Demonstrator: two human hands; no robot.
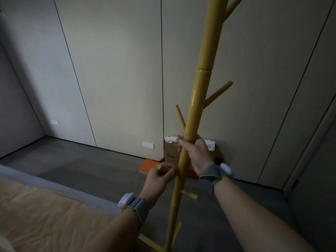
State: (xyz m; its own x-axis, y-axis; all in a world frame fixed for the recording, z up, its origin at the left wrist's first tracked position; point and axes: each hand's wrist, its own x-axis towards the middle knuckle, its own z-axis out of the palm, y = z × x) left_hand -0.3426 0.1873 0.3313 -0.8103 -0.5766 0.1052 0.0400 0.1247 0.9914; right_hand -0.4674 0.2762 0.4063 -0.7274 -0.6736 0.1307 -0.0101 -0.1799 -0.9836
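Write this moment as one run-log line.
right hand: grips yellow pole | left hand: holds peg at pole | box: behind, by wall

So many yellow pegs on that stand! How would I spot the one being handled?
Find the tall yellow pole of the coat stand in front of the pale wall panels. Just below where the right hand grips it, a short peg juts out leftward. Unlike the other pegs, it is pinched by the left hand.
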